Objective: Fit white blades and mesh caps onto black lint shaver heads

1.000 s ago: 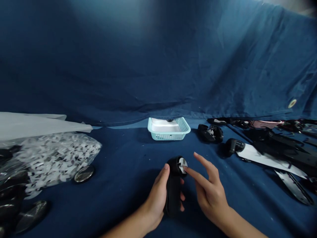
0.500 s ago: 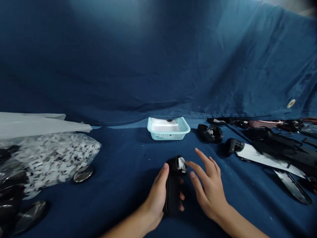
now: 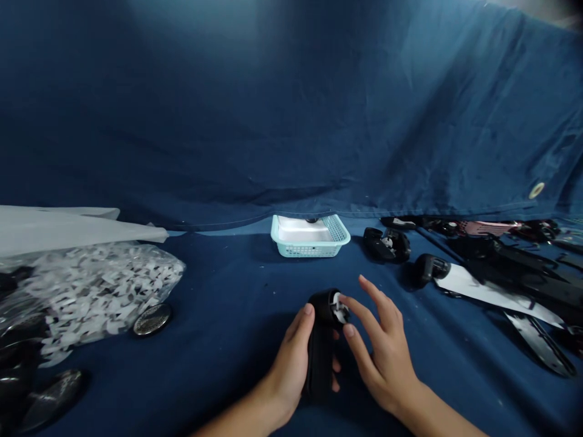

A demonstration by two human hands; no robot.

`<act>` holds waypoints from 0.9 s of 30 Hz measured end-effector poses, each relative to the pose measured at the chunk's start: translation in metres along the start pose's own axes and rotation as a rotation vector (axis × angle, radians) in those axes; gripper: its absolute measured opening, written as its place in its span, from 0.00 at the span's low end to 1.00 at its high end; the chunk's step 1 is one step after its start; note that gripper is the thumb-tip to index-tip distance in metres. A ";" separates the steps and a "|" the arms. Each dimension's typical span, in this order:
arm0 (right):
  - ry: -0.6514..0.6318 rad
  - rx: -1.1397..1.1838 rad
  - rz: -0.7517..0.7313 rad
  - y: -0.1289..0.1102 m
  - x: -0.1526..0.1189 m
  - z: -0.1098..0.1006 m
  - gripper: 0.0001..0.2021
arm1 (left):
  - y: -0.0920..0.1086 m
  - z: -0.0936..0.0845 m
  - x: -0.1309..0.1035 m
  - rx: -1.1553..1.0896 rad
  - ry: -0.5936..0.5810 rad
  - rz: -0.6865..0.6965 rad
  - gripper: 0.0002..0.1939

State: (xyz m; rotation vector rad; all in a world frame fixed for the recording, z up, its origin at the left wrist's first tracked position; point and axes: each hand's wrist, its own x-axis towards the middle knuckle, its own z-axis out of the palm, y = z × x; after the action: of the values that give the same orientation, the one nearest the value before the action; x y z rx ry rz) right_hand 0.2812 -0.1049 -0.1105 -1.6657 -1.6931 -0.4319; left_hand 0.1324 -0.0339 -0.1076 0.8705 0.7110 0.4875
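Observation:
My left hand [image 3: 291,358] is wrapped round a black handle-shaped housing [image 3: 320,358]. The housing stands nearly upright, its round head [image 3: 324,305] turned to the right. A white plastic part [image 3: 339,308] shows in the open end of that head. At this opening is my right hand [image 3: 382,346]: the index fingertip touches the upper side of the white part and the thumb tip sits at its lower edge. The other right fingers are stretched out and apart. How deep the white part sits in the head is hard to see.
Ahead stands a light-blue basket [image 3: 310,249] with a white lining. To the left lie a clear bag of small white pieces [image 3: 109,285] and black oval parts [image 3: 152,319]. On the right are black housings [image 3: 387,244], a long white-and-black piece [image 3: 496,291] and a pink part [image 3: 489,227].
The housing's head has turned slightly and shifted a little right. My right thumb has come in to the edge of the white part, with the index finger still at its upper side.

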 end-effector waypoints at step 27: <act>0.001 0.194 0.143 0.005 -0.003 0.000 0.13 | 0.003 0.004 -0.003 0.001 0.024 -0.023 0.38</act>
State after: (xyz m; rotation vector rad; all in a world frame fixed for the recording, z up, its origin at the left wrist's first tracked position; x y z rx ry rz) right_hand 0.2858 -0.1059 -0.1138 -1.6295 -1.5502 -0.1927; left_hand 0.1331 -0.0365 -0.1024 0.8576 0.7427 0.4773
